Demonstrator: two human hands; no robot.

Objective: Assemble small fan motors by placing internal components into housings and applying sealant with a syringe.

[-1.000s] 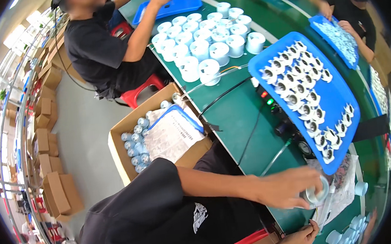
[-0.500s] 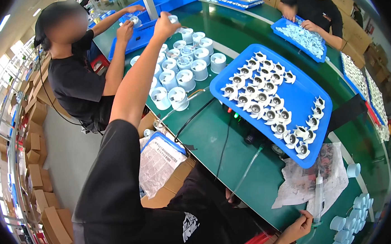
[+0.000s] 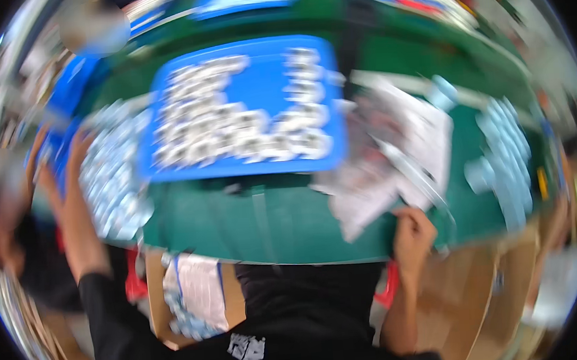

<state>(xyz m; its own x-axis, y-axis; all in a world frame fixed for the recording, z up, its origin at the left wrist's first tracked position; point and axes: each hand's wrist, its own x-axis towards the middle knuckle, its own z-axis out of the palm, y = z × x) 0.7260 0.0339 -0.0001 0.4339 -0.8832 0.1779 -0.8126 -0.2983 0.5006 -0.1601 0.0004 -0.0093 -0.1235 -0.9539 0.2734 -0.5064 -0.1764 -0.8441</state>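
Two hands, left hand (image 3: 69,178) and right hand (image 3: 414,235), set well apart along a dark green, smooth surface (image 3: 217,215). Left hand: extended to the far left, just beside a dense cluster of light-blue cylindrical plastic cups (image 3: 117,172); degree of closure and any cup in grasp: cannot tell, owing to motion blur. Right hand: at the near edge, fingers curled inward, just beside the lower end of a slim, whitish plastic syringe (image 3: 411,165); contact with the syringe: cannot tell. Syringe location: aslant on a rumpled, white printed paper sheet (image 3: 432,126), right of centre.

Between the hands: a blue, round-cornered plastic tray (image 3: 255,85), bearing rows of small white plastic parts (image 3: 197,113). Far right: a second group of light-blue plastic cups (image 3: 505,165). Below the near edge, left: an open brown cardboard box (image 3: 233,297).

Caution, by judgement:
- Possible toppling of cups, caused by a sideways sweep of the left forearm (image 3: 82,241) against the close-packed cluster.
- Possible fall of the nearest cups over the edge, caused by pushing toward the body.
- Possible rolling of the syringe, caused by a tug on the sheet.
- Possible disturbance of the white parts, caused by a knock to the tray.
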